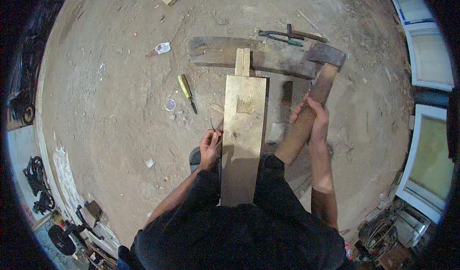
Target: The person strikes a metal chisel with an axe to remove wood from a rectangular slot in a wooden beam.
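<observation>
Right hand [314,119] grips mallet [311,107]; left hand [210,145] pinches nail [212,125].

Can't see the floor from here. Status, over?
Left hand pinching a small nail beside the plank. Right hand gripping wooden mallet. Chisel lies left, apart.
</observation>
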Tool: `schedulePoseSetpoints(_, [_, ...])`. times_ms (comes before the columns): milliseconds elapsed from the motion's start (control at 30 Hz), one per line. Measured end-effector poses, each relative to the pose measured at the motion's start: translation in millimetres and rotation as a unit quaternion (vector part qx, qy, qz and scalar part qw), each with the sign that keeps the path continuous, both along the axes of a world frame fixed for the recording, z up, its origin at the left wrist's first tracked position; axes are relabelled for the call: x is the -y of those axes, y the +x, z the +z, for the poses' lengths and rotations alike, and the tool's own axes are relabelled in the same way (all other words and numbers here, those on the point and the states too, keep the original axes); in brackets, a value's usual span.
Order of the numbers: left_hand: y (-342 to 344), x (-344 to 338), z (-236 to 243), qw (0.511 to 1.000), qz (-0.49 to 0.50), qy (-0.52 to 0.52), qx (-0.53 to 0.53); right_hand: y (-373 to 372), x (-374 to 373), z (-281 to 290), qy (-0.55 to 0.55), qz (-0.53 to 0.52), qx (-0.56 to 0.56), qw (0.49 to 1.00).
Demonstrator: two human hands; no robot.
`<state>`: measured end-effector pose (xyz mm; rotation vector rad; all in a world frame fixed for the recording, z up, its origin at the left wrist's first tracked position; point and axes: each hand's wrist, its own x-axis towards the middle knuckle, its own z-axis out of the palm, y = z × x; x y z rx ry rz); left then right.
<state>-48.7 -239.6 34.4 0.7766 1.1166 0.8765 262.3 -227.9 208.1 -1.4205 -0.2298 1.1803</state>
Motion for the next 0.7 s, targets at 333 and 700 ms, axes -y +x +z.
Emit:
schedulePoseSetpoints(333, [-1, -2, 7, 0.999, -0.005, 0.021, -0.024, -16, 17, -42, -0.145, 0.185, -0.043, 0.971])
schedulePoseSetpoints(700, [1, -1, -1, 1.0, 0.007, 0.011, 0.005, -25, 12, -34, -0.026, 0.01, -0.061, 0.998])
